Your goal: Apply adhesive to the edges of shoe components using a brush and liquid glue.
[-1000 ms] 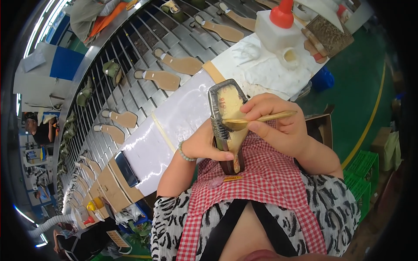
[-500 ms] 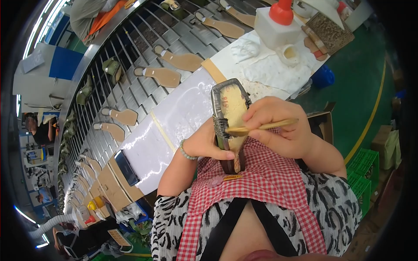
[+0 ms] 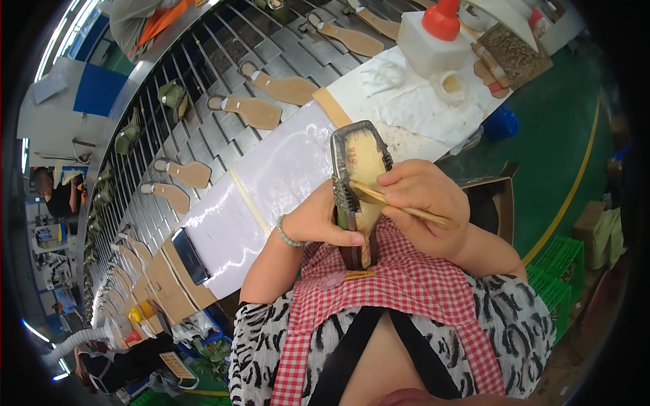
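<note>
At left, a slatted metal conveyor (image 3: 223, 155) bears flat tan shoe soles (image 3: 254, 113). The left hand (image 3: 315, 220) is curled around a dark-rimmed, heeled shoe (image 3: 364, 155), held bottom-up before the chest. A slim wooden brush (image 3: 369, 193) meets its pleated edge, pinched between thumb and fingers of the right hand (image 3: 433, 196). Beyond stand a red-capped, translucent white plastic bottle (image 3: 433, 49), contents unclear, and a small open whitish pot (image 3: 451, 86) holding something pale yellow.
</note>
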